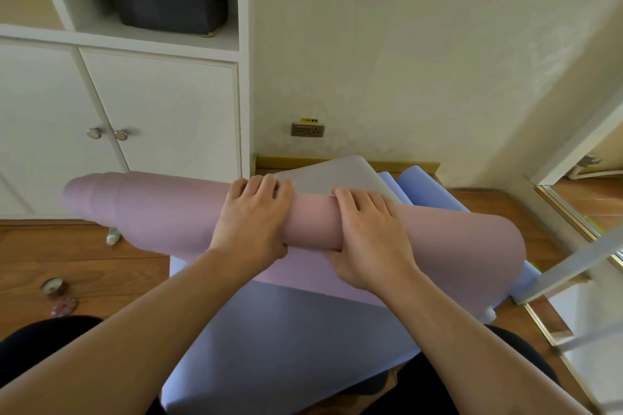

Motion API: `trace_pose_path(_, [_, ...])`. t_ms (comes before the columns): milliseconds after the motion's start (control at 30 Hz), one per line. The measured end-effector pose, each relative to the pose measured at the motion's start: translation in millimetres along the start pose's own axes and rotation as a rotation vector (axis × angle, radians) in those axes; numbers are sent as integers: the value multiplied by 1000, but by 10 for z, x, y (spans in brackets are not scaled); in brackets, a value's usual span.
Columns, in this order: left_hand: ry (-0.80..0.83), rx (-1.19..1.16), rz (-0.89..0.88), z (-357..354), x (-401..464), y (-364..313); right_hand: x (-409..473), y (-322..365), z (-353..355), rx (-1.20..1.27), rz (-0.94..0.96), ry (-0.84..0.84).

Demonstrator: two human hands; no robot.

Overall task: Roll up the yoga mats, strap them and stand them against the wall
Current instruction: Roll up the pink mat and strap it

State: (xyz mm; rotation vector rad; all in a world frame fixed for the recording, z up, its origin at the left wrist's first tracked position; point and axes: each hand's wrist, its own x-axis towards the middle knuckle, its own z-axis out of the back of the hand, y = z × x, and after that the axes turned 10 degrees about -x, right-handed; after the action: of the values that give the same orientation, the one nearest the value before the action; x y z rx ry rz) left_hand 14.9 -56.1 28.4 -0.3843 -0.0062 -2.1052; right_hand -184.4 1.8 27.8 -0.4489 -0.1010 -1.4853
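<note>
Hands on pink yoga mat roll (168, 209): left hand (251, 217) and right hand (371, 236) both grip curled round it, above blue mat (286, 340) on floor (84, 259).

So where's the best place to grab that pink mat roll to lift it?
Probably around the middle of the pink mat roll, from above, one hand each side of centre, where the left hand and right hand now lie. It is a long horizontal cylinder, so a central hold balances both ends and pins the grey loose flap.
</note>
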Motion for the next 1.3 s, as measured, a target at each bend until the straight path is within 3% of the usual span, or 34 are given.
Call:
trace_pose_path(167, [51, -67, -18, 29, 23, 53, -2, 13, -3, -87, 3, 124])
trace_pose_path(500, [53, 11, -22, -16, -13, 16, -4, 41, -1, -55, 13, 70])
trace_pose_path(833, [105, -129, -28, 41, -1, 60, 19, 64, 0, -81, 18, 129])
trace_pose_path(1000, [29, 6, -55, -32, -14, 55, 26, 27, 33, -74, 2, 73])
trace_pose_path(1300, [-67, -75, -53, 8, 23, 48, 16, 36, 118, -51, -20, 80])
